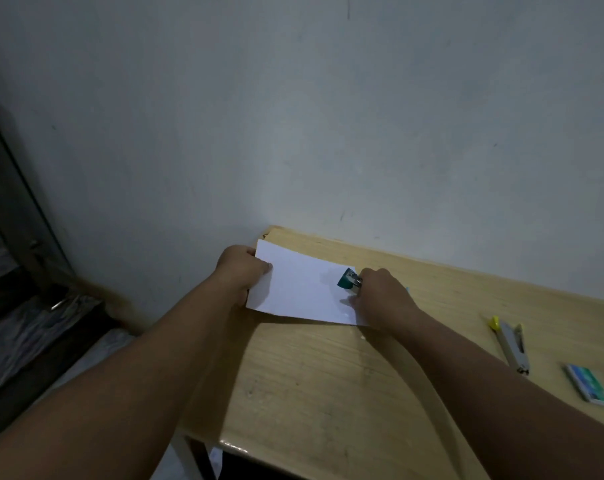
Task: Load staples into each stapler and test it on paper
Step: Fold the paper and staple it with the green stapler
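Pinching the left margin of the paper (304,282), the fingers of the left hand (241,271) curl under the sheet while the thumb presses on top, and the right hand (383,296) has its fingers wrapped round a teal stapler (349,278) whose nose sits over the sheet's right side, at about 3 o'clock from the paper's middle; whether the stapler is already squeezed closed cannot be told. Judging by its bowed top edge, the sheet is light and limp, so it will likely buckle or slide unless held taut near the margin, as the left hand does; the stapler looks small, stiff and fairly smooth, best gripped across its rear half so the nose stays clear over the paper. A second stapler, white with a yellow tip (510,344), lies at 4 o'clock from the right hand, well apart, and a green staple box (589,384) sits further out at 4 o'clock, near the frame's right edge. The paper lies at the far left corner of the tabletop (328,393), its left margin overhanging the edge, with the wall (328,116) close behind at 12 o'clock, so room to push forward or leftward is scant; the bare wood toward 6 o'clock and 3 o'clock gives the freest space
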